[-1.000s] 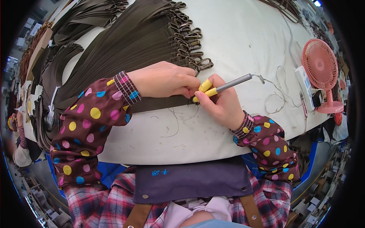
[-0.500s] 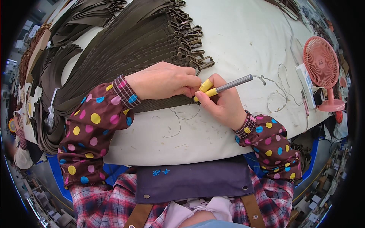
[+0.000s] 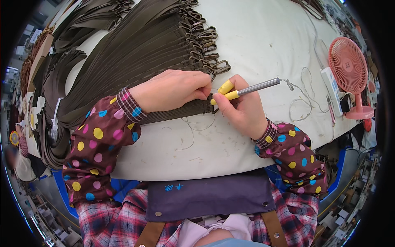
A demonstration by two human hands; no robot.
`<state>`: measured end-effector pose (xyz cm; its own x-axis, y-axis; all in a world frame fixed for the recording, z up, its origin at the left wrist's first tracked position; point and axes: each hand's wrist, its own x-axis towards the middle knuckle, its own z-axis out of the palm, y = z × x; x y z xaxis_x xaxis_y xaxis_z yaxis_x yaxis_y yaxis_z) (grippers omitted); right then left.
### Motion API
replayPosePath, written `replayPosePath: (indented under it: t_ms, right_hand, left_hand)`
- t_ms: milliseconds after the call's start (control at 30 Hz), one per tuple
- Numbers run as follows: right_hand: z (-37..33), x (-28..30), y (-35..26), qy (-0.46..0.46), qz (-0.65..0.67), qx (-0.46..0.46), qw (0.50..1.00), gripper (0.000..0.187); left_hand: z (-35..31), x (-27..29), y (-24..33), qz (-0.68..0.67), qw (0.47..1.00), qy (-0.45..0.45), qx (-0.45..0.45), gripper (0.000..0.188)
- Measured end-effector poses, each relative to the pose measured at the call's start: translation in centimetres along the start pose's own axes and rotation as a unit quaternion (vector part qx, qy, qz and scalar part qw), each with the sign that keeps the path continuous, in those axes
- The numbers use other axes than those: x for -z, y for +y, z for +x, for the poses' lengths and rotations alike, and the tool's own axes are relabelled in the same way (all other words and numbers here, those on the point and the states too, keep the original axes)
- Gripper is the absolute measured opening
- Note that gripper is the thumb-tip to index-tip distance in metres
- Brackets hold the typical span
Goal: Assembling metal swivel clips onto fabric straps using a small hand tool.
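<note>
Dark olive webbing straps [image 3: 135,57] lie fanned side by side on the white-covered table, their metal snap hooks [image 3: 207,35] lined up at the right end. My left hand [image 3: 175,88] rests across the nearest strap [image 3: 175,114], fingers pinched together by its hardware end; what they pinch is hidden. Close beside it, my right hand [image 3: 245,111] grips a pen-like tool [image 3: 261,85] with a grey barrel and yellow front part. Its tip end is at the strap's end, beside a dark metal fitting. Yellow wrapping covers a right fingertip. A thin cord trails from the tool's back end.
A pink fan [image 3: 348,66] stands at the right by a white power strip [image 3: 331,90], with loose cord [image 3: 302,117] near it. More straps [image 3: 88,26] are heaped at the far left. Thread bits lie near the table's front edge. Another person [image 3: 24,164] is at far left.
My left hand has shifted slightly left, away from the right fingers, uncovering more of the strap's end. The tool's back end has swung a little right and up.
</note>
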<state>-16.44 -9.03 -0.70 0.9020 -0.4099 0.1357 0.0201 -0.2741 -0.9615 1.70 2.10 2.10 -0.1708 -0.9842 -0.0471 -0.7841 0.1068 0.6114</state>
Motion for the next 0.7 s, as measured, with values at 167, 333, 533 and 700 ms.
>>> replayPosePath:
  t_ms: [167, 333, 533, 700]
  right_hand:
    - [0.6, 0.3, -0.2, 0.023, -0.024, 0.0, 0.999, 0.02]
    - [0.8, 0.0, 0.4, 0.027, -0.029, 0.0, 0.999, 0.021]
    - [0.8, 0.1, 0.3, 0.017, -0.037, -0.017, 0.999, 0.019]
    - [0.8, 0.1, 0.3, 0.012, -0.038, -0.019, 0.999, 0.016]
  left_hand:
    - [-0.6, -0.8, 0.5, -0.013, 0.997, 0.051, 0.055, 0.012]
    - [-1.0, -1.2, 0.3, 0.009, 0.994, 0.097, 0.044, 0.013]
    - [-0.9, -1.6, 0.3, 0.009, 0.992, 0.124, 0.034, 0.014]
    - [-0.9, -1.6, 0.4, 0.016, 0.992, 0.121, 0.037, 0.014]
